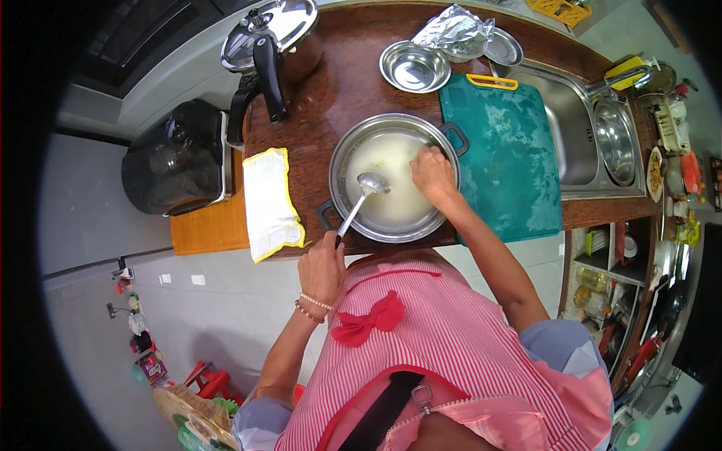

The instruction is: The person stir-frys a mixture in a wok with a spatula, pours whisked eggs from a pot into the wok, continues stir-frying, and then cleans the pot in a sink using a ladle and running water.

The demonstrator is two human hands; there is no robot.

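A wide steel pot (342, 154) with black side handles stands on the brown counter, holding a cloudy whitish liquid (391, 150) with a few small yellowish-green bits on top. My left hand (322, 269), at the near left of the pot, is closed round the dark handle of a metal ladle (374, 183). The ladle's bowl rests at the liquid's surface. Over the right part of the pot, my right hand (434, 174) points down with its fingers curled together. Its fingertips are mostly hidden, so what they hold, if anything, cannot be made out.
Right of the pot lies a green cutting board (511, 161), beside a steel sink (575, 135). A white cloth (269, 203) with yellow edging lies left. Behind stand a pressure cooker (301, 56), a steel bowl (415, 66) and a foil-covered dish (455, 31). A black appliance (177, 158) is far left.
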